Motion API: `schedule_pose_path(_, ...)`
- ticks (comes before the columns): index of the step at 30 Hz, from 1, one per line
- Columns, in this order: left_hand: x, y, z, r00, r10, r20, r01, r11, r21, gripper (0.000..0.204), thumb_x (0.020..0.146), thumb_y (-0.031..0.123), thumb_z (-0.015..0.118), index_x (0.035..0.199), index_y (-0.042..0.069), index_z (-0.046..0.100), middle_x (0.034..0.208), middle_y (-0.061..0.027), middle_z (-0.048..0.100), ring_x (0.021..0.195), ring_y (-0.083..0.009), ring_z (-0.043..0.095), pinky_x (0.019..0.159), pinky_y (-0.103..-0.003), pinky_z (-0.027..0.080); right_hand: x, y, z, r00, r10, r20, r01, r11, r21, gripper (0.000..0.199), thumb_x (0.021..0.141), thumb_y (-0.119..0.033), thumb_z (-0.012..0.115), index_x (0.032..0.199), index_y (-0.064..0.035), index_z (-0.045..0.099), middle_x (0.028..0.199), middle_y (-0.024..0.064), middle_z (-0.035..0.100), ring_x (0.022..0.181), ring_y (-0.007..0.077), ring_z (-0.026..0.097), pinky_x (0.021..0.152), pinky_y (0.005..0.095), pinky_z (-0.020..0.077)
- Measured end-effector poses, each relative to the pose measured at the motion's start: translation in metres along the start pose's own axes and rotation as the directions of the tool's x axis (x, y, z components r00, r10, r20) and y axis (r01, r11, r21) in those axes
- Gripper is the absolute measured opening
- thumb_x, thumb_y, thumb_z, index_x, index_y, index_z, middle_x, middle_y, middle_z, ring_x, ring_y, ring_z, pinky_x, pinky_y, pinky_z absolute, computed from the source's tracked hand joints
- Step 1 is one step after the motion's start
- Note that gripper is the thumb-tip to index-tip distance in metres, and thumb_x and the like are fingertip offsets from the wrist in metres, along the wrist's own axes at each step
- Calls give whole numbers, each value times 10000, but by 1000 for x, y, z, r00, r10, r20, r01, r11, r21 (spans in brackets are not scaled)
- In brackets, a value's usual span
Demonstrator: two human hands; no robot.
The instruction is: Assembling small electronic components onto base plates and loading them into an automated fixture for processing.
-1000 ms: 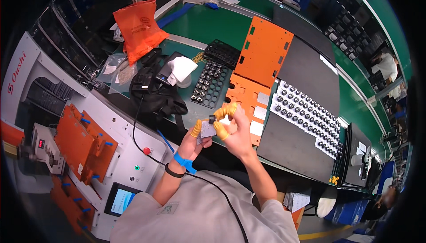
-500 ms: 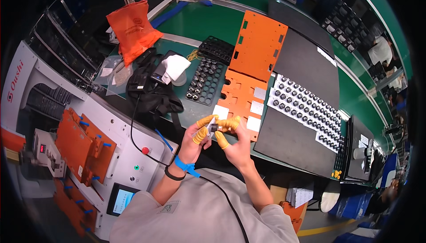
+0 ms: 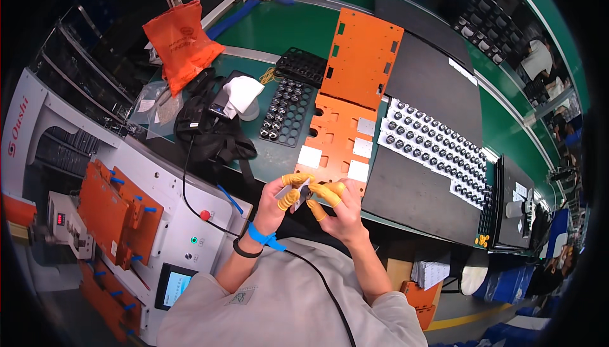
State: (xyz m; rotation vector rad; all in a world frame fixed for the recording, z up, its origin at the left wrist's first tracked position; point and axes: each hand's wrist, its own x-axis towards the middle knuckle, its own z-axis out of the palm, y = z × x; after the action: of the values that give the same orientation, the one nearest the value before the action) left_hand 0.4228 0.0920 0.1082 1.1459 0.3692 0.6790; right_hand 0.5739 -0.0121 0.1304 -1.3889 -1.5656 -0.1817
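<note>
My left hand and my right hand meet just above the near table edge, both wearing yellow finger cots. Together they pinch a small flat grey-white part between the fingertips. A blue strap with a black cord circles my left wrist. Right beyond the hands lies an orange cut-out plate carrying three white square pieces. Further back, a second orange plate rests flat.
A black tray of small round parts sits left of the orange plates, and a long row of the same parts lies on a dark mat to the right. A black bag, orange pouch and white machine stand at left.
Both hands have dropped closer to my body, from over the orange plate to the table edge, still holding the small part between them.
</note>
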Motion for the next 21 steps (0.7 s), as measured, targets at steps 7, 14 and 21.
schedule_pose_path(7,-8,9,10,1000,24,5,-25,999,39,615,869,433,801,1271,-6,645,1040,6,677,695,-30,441,630,-190,390,-5,-7,-4,995,30,-94,-22,996,84,365,678,-47,864,1006,-15,706,838,80,649,711,259,547,647,363,448)
schedule_pose_path(14,-7,18,11,993,79,90,-93,982,166,653,829,463,820,1250,-11,662,1131,-33,701,670,-19,378,631,-197,368,-13,-9,-6,991,5,-137,15,989,144,399,655,-7,870,1028,-29,732,833,67,636,645,239,543,596,346,416)
schedule_pose_path(21,-8,19,21,983,127,134,-145,980,135,566,830,366,838,1249,21,681,1079,22,703,643,-55,341,596,-210,330,-16,-13,-16,988,41,-147,-17,987,158,386,666,6,866,1021,-23,716,809,68,635,637,231,555,585,333,419)
